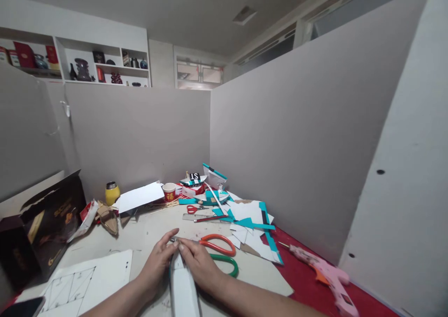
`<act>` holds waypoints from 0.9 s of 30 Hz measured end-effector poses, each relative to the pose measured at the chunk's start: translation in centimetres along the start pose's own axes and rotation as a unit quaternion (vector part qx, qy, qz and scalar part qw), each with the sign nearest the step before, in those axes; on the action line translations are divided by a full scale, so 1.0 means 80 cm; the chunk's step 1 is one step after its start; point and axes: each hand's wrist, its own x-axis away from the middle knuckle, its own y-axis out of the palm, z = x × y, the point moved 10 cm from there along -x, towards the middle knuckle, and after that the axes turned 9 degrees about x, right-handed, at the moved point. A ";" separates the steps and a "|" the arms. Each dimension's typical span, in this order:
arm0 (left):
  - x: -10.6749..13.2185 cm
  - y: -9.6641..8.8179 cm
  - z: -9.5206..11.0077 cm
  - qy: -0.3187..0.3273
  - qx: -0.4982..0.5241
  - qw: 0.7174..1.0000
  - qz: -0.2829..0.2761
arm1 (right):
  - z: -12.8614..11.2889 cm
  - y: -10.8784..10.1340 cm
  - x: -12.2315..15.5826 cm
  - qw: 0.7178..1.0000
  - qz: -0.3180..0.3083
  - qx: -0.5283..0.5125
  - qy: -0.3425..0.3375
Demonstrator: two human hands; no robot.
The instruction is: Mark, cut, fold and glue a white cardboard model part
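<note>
A long white cardboard piece [184, 289] with raised sides and a narrowed far end lies between my hands, pointing away from me. My left hand [160, 260] is closed at its narrow tip, thumb and fingers pressed together there. From the other side, my right hand [199, 262] pinches the same tip, its fingertips meeting those of the left. Just beyond my right hand are large scissors with an orange handle [219, 245] and a green handle [227, 264]. Their blades are mostly hidden behind my hands.
White and teal cardboard scraps [250, 219] spread at the right back, near small red scissors [194, 208] and a ruler [199, 217]. A pink glue gun [320, 270] rests on red cloth. At left are a drawn sheet [75, 286], black box [45, 223] and brown model boat [108, 219].
</note>
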 end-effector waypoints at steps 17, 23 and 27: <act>-0.005 0.006 0.000 0.008 -0.035 0.999 -0.028 | -0.001 -0.002 -0.001 0.999 0.010 0.036 -0.018; -0.004 0.007 0.002 0.002 -0.043 0.998 -0.033 | -0.003 -0.003 0.001 0.999 0.000 0.038 -0.014; 0.001 0.009 0.007 -0.004 -0.041 0.999 -0.020 | -0.001 -0.002 0.003 1.000 -0.011 0.019 -0.001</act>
